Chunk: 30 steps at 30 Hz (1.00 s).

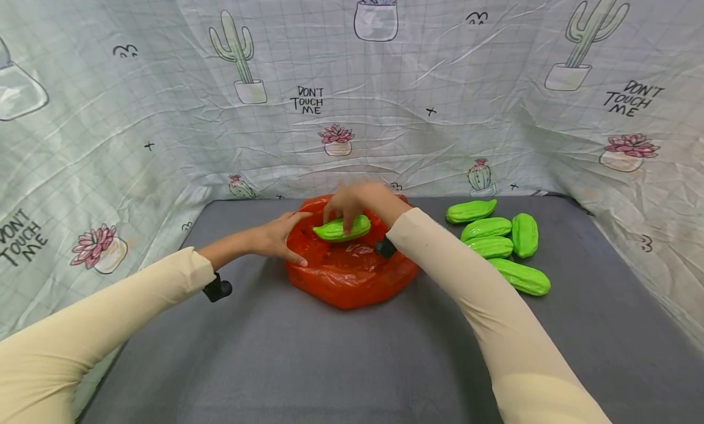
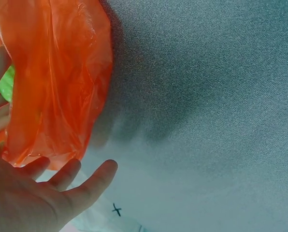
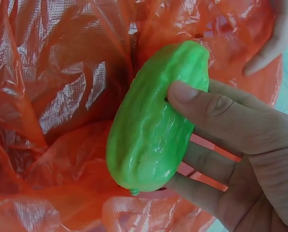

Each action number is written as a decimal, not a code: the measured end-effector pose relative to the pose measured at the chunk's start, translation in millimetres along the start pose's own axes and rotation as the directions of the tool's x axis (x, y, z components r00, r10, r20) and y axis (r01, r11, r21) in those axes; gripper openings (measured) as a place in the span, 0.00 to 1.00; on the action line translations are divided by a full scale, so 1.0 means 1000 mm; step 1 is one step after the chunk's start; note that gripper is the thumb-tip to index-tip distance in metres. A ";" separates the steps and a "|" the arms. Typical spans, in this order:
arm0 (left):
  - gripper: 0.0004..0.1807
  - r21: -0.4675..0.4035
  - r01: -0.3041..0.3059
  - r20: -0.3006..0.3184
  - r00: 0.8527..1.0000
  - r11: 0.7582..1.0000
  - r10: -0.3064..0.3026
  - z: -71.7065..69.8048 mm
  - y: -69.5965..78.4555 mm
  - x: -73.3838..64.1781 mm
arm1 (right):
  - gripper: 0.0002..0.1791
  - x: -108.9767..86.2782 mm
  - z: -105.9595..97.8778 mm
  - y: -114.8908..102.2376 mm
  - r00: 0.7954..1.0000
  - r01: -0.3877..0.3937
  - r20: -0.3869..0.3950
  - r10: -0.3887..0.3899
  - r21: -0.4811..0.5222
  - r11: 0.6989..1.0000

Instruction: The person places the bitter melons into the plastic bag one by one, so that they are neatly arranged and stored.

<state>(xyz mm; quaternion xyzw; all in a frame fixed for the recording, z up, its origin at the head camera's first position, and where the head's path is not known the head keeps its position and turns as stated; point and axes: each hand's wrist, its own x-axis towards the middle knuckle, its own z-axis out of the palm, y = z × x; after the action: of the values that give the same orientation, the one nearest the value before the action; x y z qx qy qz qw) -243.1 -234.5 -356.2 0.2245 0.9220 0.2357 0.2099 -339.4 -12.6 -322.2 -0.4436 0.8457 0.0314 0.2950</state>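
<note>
A red plastic bag (image 1: 346,286) stands on the grey table with its mouth spread wide. Inside that mouth, my right hand (image 1: 357,204) holds a ridged green bitter gourd (image 1: 341,230). The right wrist view shows the thumb on the upper side of the gourd (image 3: 158,121) and the fingers beneath it, over crumpled red film. At the bag's left rim is my left hand (image 1: 275,234), its thumb and fingers spread apart. In the left wrist view, that hand's fingers (image 2: 88,186) extend loosely beside the bag wall (image 2: 62,87).
Several more green bitter gourds (image 1: 519,276) lie grouped on the table to the right of the bag. A pale cloth (image 1: 385,131) printed with cacti hangs behind and along both sides. Grey tabletop (image 1: 341,363) stretches in front of the bag.
</note>
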 end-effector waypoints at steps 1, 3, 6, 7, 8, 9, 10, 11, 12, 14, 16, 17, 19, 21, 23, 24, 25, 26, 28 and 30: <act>0.57 0.003 0.006 0.003 1.000 1.000 -0.006 0.000 0.000 0.001 | 0.29 0.001 0.001 0.000 1.000 0.007 0.005 -0.007 0.012 1.000; 0.56 0.013 0.020 0.008 1.000 1.000 -0.021 0.001 0.001 0.002 | 0.29 0.003 0.003 0.002 1.000 0.018 0.012 -0.018 0.021 1.000; 0.56 0.018 0.034 0.012 0.999 0.999 -0.034 0.001 0.003 0.003 | 0.29 0.006 0.005 0.004 1.000 0.024 0.012 -0.024 0.025 0.999; 0.56 0.023 0.037 0.011 0.999 0.999 -0.038 0.001 0.003 0.003 | 0.29 0.007 0.006 0.004 1.000 0.023 0.011 -0.023 0.031 0.999; 0.56 0.028 0.040 0.011 0.999 0.999 -0.041 0.001 0.004 0.003 | 0.29 0.008 0.007 0.004 1.000 0.022 0.010 -0.022 0.036 0.999; 0.56 0.034 0.041 0.009 0.999 0.999 -0.041 0.001 0.004 0.004 | 0.29 0.009 0.008 0.005 1.000 0.020 0.011 -0.020 0.036 0.999; 0.57 0.040 0.042 0.009 0.999 0.998 -0.042 0.001 0.004 0.004 | 0.29 0.009 0.009 0.005 1.000 0.019 0.011 -0.019 0.036 0.999; 0.57 0.045 0.043 0.007 0.999 0.998 -0.043 0.001 0.004 0.004 | 0.28 0.010 0.010 0.005 1.000 0.018 0.013 -0.018 0.034 0.999; 0.57 0.050 0.042 0.006 0.999 0.998 -0.042 0.001 0.004 0.005 | 0.28 0.010 0.011 0.006 1.000 0.017 0.014 -0.017 0.031 0.999; 0.57 0.056 0.038 0.006 0.999 0.998 -0.038 0.001 0.005 0.005 | 0.28 0.011 0.013 0.007 1.000 0.015 0.018 -0.015 0.033 0.999; 0.57 0.055 0.035 0.007 0.999 0.998 -0.035 0.001 0.005 0.006 | 0.28 0.011 0.015 0.009 1.000 0.011 0.019 -0.012 0.042 0.999; 0.57 0.053 0.036 0.008 0.999 0.998 -0.036 0.001 0.006 0.006 | 0.28 0.011 0.015 0.010 1.000 0.010 0.019 -0.011 0.049 0.999; 0.57 0.051 0.040 0.012 0.999 0.998 -0.040 0.001 0.006 0.006 | 0.28 0.012 0.016 0.012 1.000 0.011 0.021 -0.012 0.053 0.999; 0.57 0.050 0.044 0.016 0.999 0.998 -0.045 0.000 0.005 0.006 | 0.28 0.013 0.016 0.013 1.000 0.010 0.027 -0.012 0.052 0.999; 0.57 0.051 0.048 0.016 0.999 0.998 -0.049 0.001 0.005 0.006 | 0.30 0.012 0.015 0.014 0.999 0.015 0.037 -0.017 0.045 0.999; 0.57 0.052 0.047 0.016 0.999 0.998 -0.048 0.001 0.005 0.006 | 0.31 0.012 0.015 0.014 0.999 0.019 0.042 -0.021 0.043 0.999; 0.57 0.053 0.047 0.014 0.999 0.998 -0.047 0.001 0.005 0.006 | 0.32 0.011 0.014 0.014 0.998 0.023 0.049 -0.025 0.044 0.999; 0.57 0.058 0.046 0.011 0.999 0.997 -0.047 0.001 0.004 0.006 | 0.33 0.010 0.012 0.014 0.998 0.027 0.053 -0.030 0.046 0.999; 0.57 0.063 0.048 0.006 0.999 0.997 -0.048 0.001 0.004 0.006 | 0.35 0.007 0.010 0.012 0.997 0.039 0.058 -0.042 0.053 0.998; 0.58 0.067 0.050 0.002 0.999 0.996 -0.050 0.001 0.003 0.006 | 0.34 0.005 0.007 0.010 0.997 0.050 0.055 -0.052 0.047 0.998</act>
<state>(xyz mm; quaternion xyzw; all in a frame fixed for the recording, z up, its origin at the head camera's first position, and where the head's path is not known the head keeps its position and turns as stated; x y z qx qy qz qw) -246.1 -228.6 -356.8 0.2088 0.9343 0.1987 0.2098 -346.4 -8.1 -333.1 -0.4572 0.8260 0.0169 0.3292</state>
